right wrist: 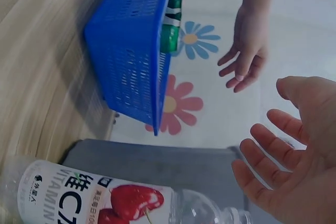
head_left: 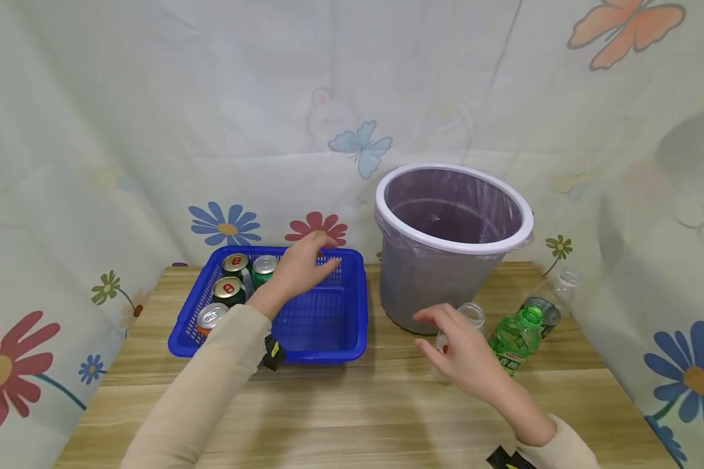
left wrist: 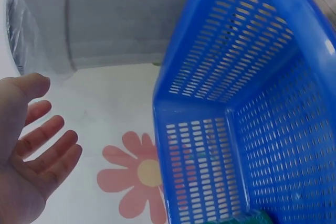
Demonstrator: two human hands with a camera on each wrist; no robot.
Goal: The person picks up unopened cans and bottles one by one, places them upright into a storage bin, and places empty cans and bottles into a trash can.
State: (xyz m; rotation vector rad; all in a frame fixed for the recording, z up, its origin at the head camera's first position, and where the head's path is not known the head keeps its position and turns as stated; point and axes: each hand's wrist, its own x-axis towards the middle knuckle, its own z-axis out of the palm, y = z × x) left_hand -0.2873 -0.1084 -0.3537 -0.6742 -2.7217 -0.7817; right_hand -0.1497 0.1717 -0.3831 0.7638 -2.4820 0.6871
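My left hand [head_left: 302,266] hovers over the blue basket [head_left: 360,306], holding nothing, fingers loosely bent. Several drink cans stand along the basket's left side, among them an orange can [head_left: 212,316], a dark can [head_left: 229,290] and a green can [head_left: 264,269]. My right hand [head_left: 463,352] is empty too, in front of a clear bottle [head_left: 472,314] that it partly hides in the head view. In the right wrist view that bottle's cherry label [right wrist: 134,200] shows below the hand. Just right of this hand stand a green bottle [head_left: 516,335] and another clear bottle [head_left: 554,296].
A grey trash bin [head_left: 428,286] with a white rim and clear liner stands behind the bottles, right of the basket. Everything rests on a wooden table [head_left: 328,410]. A flower-printed curtain [head_left: 270,130] hangs behind and at both sides.
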